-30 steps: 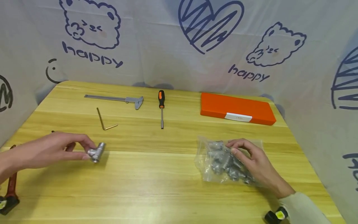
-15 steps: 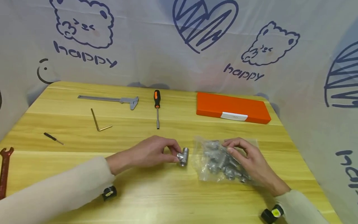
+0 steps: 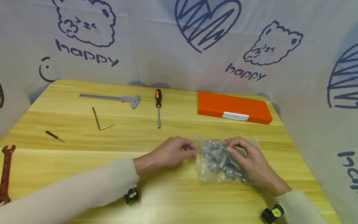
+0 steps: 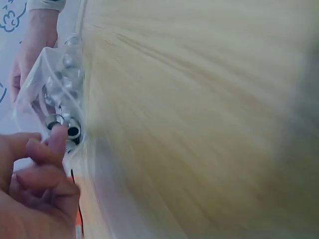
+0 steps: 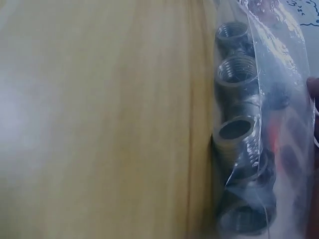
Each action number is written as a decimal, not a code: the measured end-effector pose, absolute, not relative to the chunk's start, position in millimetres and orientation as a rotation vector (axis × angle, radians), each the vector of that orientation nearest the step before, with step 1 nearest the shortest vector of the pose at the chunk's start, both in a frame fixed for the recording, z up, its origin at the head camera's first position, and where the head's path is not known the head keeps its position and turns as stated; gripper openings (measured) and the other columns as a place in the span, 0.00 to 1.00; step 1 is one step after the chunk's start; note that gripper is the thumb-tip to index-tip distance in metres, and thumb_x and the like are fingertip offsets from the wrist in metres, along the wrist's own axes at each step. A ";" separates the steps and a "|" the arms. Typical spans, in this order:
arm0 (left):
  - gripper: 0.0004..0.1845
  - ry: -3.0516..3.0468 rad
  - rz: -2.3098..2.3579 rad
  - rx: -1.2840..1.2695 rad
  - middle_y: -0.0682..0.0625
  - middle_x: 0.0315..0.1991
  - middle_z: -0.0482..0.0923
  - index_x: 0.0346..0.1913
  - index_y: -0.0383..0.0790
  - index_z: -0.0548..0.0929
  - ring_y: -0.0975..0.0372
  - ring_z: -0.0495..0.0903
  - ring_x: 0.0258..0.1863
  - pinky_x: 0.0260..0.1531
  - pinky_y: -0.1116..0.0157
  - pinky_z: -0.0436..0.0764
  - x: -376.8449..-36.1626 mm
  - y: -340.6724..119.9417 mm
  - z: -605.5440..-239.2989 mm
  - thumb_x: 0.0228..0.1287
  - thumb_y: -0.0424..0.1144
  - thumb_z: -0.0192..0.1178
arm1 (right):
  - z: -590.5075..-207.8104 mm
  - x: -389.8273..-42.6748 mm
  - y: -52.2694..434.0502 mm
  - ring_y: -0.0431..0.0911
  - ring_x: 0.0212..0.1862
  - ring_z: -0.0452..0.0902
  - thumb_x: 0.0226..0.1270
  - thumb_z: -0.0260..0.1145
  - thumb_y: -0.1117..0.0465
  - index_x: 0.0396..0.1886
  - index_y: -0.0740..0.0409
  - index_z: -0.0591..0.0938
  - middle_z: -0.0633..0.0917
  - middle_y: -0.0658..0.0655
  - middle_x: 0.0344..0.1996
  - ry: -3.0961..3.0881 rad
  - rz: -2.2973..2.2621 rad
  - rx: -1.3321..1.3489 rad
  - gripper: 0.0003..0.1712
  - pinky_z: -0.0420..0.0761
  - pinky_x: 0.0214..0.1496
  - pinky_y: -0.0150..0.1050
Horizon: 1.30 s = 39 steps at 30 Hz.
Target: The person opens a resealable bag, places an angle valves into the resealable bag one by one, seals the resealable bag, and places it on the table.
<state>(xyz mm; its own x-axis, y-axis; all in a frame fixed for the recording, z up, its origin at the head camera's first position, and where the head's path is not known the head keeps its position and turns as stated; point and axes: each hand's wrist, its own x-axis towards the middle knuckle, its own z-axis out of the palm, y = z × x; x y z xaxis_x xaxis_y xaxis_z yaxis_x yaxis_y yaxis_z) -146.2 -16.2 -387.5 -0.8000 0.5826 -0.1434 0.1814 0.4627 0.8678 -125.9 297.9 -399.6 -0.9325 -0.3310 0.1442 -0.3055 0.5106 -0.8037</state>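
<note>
A clear plastic bag (image 3: 208, 174) full of grey metal pipe fittings (image 3: 221, 158) lies on the wooden table (image 3: 167, 199) right of centre. My left hand (image 3: 193, 151) is at the bag's left edge and pinches a small metal tee fitting (image 4: 67, 128), which the head view hides behind the fingers. In the left wrist view the fitting touches the bag (image 4: 50, 74). My right hand (image 3: 230, 146) lies over the bag's right side, with fingers curled and pinching its upper edge. The right wrist view shows threaded fittings (image 5: 238, 69) inside the bag (image 5: 279, 124).
At the back right lies an orange case (image 3: 234, 107). An orange-handled screwdriver (image 3: 158, 105), a caliper (image 3: 112, 98) and a hex key (image 3: 98, 119) lie at the back. A small screwdriver (image 3: 54, 136) and a red wrench (image 3: 6, 174) are at the left. Printed cloth walls surround the table.
My left hand carried the tee fitting from the table's left side rightward to the bag's left edge. The right hand stayed on the bag.
</note>
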 end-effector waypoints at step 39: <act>0.10 1.832 1.487 0.199 0.43 0.38 0.94 0.45 0.35 0.91 0.70 0.70 0.15 0.16 0.74 0.66 -109.0 -41.8 -384.4 0.81 0.36 0.62 | -362.7 -215.0 224.8 0.49 0.45 0.78 0.88 0.60 0.56 0.51 0.57 0.84 0.85 0.55 0.41 2.492 -1.012 -0.677 0.10 0.80 0.49 0.37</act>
